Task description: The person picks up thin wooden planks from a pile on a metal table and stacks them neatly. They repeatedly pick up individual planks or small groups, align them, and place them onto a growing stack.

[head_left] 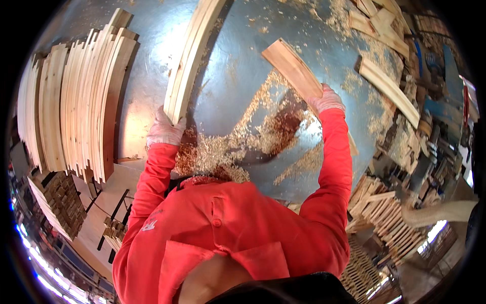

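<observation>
My left hand [166,129], in a thin pale glove, is closed round the near end of a long strip of light wood [190,61]. Lengthwise lines run along this strip, and its far end passes out of the top of the picture. On the other side, my gloved right hand [329,100] grips the near end of a shorter wooden board [292,70], which slants away to the upper left. Both pieces are over a grey metal tabletop [230,45]. Wood shavings [217,154] lie heaped between my hands, close to my body.
Upright rows of stacked boards [83,101] fill the table's left side. To the right lie a loose board [390,91] and, farther back, wood offcuts [382,28]. A ribbed hose [439,214] and piled wood pieces [385,220] are at the lower right.
</observation>
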A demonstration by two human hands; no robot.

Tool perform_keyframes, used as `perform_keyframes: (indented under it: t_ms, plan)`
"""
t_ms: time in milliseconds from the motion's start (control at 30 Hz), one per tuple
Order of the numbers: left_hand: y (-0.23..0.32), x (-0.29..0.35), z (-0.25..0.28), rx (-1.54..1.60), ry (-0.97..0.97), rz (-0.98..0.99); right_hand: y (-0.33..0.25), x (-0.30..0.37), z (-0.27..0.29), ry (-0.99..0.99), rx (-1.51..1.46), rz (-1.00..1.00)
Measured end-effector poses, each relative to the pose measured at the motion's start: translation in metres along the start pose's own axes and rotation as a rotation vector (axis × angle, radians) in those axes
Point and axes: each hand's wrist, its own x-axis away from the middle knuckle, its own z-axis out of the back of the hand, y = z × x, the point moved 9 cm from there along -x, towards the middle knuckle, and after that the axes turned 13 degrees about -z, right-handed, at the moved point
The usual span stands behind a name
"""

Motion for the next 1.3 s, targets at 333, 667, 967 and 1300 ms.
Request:
perform_keyframes:
  t_ms: [333, 667, 967, 1300]
  plan:
    - [0.006, -0.002, 0.008, -0.085, -0.088, 0.037, 0.013, 0.060, -0.017, 0.155, -0.086, -0.074]
    - [-0.001, -0.010, 0.003, -0.054, -0.060, -0.026, 0.093, 0.102, -0.119, -0.059, -0.661, -0.223]
    - [-0.026, 0.016, 0.019, 0.019, -0.069, -0.045, -0.100, 0.114, -0.122, -0.367, -1.752, 0.281]
    - [-0.128, 0.035, 0.079, 0.075, -0.092, 0.012, -0.291, 0.161, -0.067, -0.282, -1.539, 0.605]
